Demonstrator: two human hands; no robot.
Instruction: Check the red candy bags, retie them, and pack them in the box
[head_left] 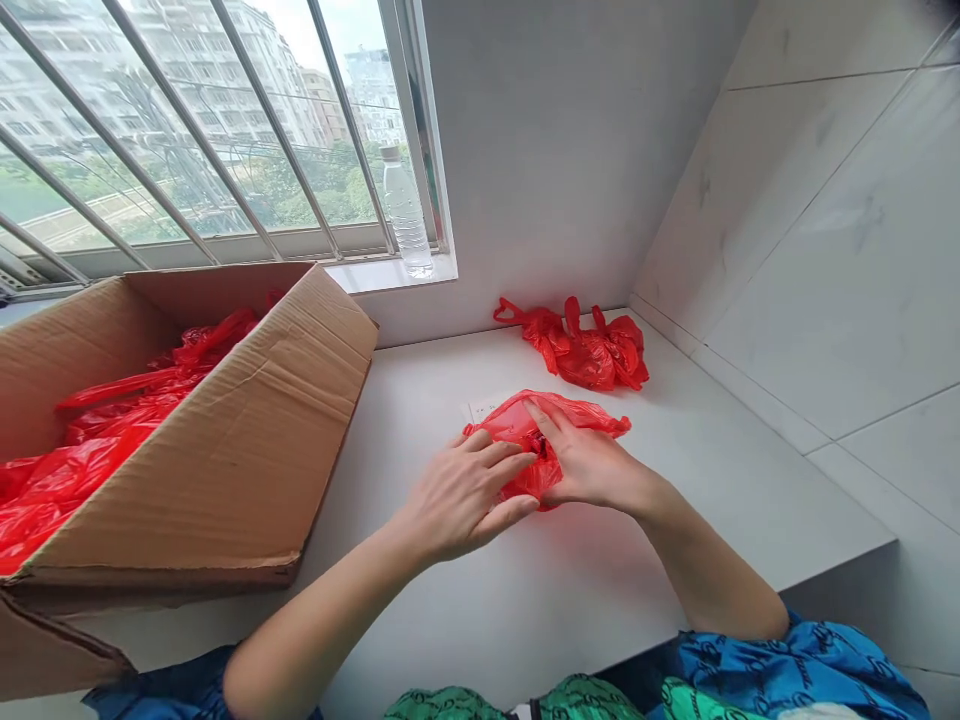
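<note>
A crumpled red plastic bag [517, 422] is between my two hands, just above the white counter. My left hand [466, 492] lies against its near left side, fingers stretched out and thumb apart. From the right, my right hand [592, 465] holds the bag's bunched middle, which shows between its fingers and thumb. Some fingertips are hidden behind the thin plastic. Behind my hands, a pile of red plastic bags [592, 350] with loop handles rests by the wall.
A large open cardboard box [225, 460] stands at the left, with many red plastic bags [127, 430] inside. A clear water bottle [406, 215] is upright on the sill of the barred window. The white counter [720, 470] meets tiled wall on the right.
</note>
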